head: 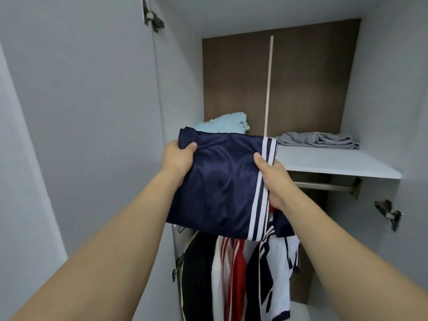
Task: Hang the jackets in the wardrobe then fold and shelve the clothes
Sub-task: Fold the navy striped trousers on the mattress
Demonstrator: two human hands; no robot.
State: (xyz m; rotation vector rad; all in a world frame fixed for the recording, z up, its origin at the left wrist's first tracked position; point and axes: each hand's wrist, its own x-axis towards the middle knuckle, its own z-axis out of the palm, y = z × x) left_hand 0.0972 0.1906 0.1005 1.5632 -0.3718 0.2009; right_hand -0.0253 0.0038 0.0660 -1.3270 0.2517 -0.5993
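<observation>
Up at the shelf (335, 166), both hands' fingers (260, 158) clamp glossy, folded navy shorts (220, 181).

Two bare forearms, without sleeves, watch or rings, rise from the lower corners toward the wardrobe shelf (335, 163). The left hand (177, 156) and right hand (273, 179) show short, unpainted thumbnails.

Door hinge (153, 16), metal, upper left of the frame, mounted on the open grey door panel (81, 89). Second hinge (389, 214), metal, right of centre on the grey side wall. Third hinge (177, 266), lower left of centre, partly hidden. Brown back panel (301, 84), upper centre, split by a pale vertical strip (269, 84).
</observation>
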